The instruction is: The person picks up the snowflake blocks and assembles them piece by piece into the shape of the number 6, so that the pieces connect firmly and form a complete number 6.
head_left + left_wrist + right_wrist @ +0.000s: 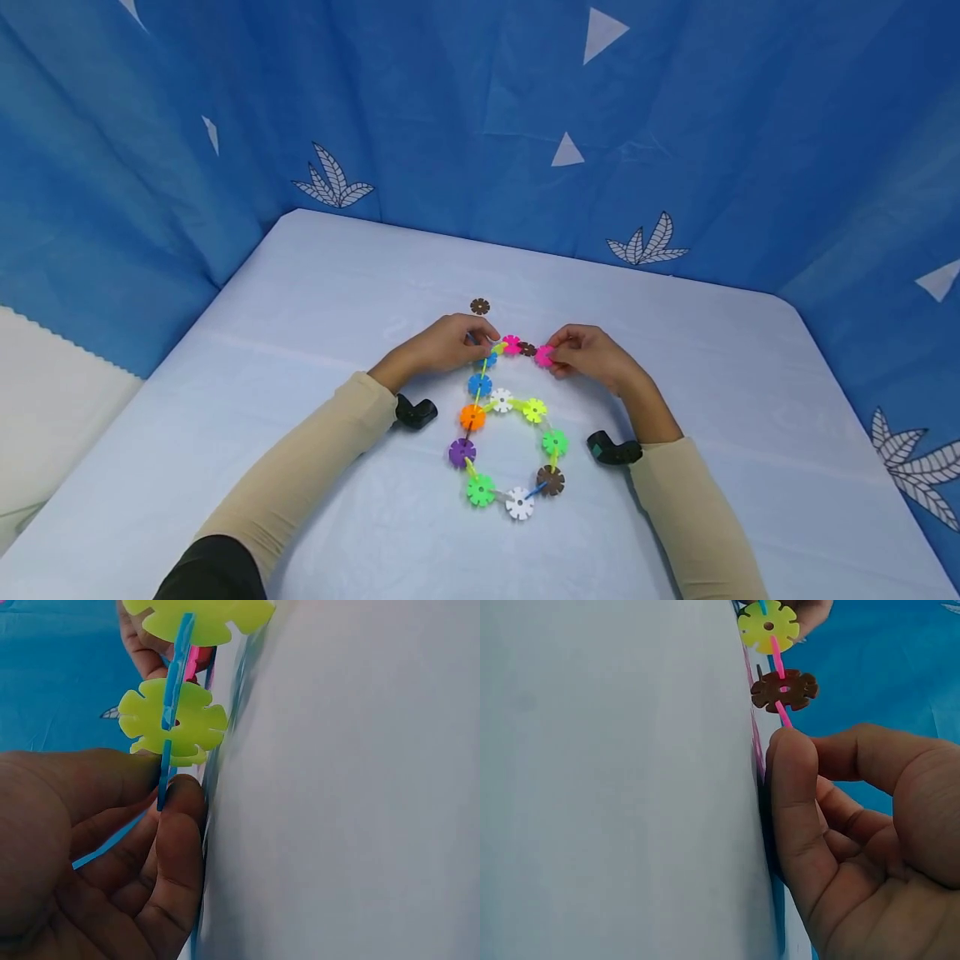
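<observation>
A chain of colourful notched plastic discs lies on the table, with a closed loop at the near end and a curved arm at the far end. My left hand (453,342) pinches a blue notched disc (164,776) at the upper-left bend, seen edge-on in the left wrist view, joined to a yellow disc (172,720). At the arm's free end my right hand (592,354) pinches a pink notched disc (543,356) between thumb and finger. That disc joins a brown disc (784,691); fingertips hide most of it in the right wrist view.
A loose brown disc (480,307) lies beyond my left hand. The loop includes an orange disc (472,417), a purple disc (462,452) and a white disc (520,503). Black wrist devices (615,448) sit at both wrists. A blue curtain (480,125) hangs behind the white table (360,275).
</observation>
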`<state>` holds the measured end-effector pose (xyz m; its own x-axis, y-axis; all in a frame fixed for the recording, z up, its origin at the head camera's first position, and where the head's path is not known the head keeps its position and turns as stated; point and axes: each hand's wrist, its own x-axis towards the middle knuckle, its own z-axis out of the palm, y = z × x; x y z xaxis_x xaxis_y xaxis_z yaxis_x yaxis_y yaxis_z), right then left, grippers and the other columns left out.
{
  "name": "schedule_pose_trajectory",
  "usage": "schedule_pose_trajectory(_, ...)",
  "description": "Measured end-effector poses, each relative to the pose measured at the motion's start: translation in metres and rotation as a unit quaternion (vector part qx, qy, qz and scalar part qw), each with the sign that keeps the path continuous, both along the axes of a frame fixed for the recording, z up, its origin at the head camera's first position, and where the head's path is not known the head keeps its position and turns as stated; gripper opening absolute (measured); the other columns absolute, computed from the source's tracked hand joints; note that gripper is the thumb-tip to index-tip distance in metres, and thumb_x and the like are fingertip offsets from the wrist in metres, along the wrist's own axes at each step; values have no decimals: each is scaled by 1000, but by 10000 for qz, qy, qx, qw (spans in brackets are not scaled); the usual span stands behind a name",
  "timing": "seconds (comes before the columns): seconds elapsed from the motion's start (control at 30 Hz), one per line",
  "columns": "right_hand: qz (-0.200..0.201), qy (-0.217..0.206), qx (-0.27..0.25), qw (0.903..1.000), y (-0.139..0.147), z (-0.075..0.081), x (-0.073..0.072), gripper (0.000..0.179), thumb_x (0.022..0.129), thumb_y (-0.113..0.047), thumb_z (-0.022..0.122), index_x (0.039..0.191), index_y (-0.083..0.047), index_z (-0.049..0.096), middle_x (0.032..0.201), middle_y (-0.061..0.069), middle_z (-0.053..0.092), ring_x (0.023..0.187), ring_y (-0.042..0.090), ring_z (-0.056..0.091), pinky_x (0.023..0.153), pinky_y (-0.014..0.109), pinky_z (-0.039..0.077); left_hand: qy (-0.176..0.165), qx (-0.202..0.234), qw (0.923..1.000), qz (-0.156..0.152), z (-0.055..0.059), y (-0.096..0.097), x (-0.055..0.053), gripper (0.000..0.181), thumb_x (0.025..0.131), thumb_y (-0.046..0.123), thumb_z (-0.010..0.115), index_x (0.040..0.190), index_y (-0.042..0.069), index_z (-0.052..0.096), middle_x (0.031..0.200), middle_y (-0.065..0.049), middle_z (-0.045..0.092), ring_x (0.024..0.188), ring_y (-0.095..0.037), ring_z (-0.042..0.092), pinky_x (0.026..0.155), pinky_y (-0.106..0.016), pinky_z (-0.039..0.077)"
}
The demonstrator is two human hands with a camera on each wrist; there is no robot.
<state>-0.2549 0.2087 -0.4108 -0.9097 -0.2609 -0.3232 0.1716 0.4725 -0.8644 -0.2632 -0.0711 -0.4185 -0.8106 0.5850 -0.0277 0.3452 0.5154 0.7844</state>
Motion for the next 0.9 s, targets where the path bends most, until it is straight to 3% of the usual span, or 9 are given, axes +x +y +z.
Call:
schedule_pose_trajectory(0.2,-226,-168,-307,9991,-1,-3,-2,20,100,-4,62,116,7,59,96,17,66,78,21,68,75,29,58,-31,-16,10000,-81,0,1,1,27,101,12,65,128,11,69,107,0,66,94,-18,58,87,-31,50)
schedule_pose_trajectory(0.47,-273,-122,-520,9982,-5,-3,-2,20,99,-2,64,116,8,62,92,15,68,76,18,68,75,29,58,-137,-88,9998,-107,-1,2,1,31,101,12,64,132,15,69,132,-1,65,104,-17,59,96,-34,49)
schedule_pose_trajectory(0.6,-300,-82,-635,9975,-7,-3,-2,19,98,0,64,114,9,63,91,14,67,74,16,68,74,28,59,-204,-125,9997,-90,-1,2,0,33,101,11,63,134,16,68,132,-1,65,105,-16,59,96,-34,49)
schedule_pose_trajectory(0.9,-380,126,-530,9978,-11,-4,-2,17,97,1,65,112,10,64,93,16,65,74,17,68,74,29,59,-283,-101,9995,-135,1,2,-1,35,100,11,65,135,16,67,135,0,64,126,-15,56,104,-36,45)
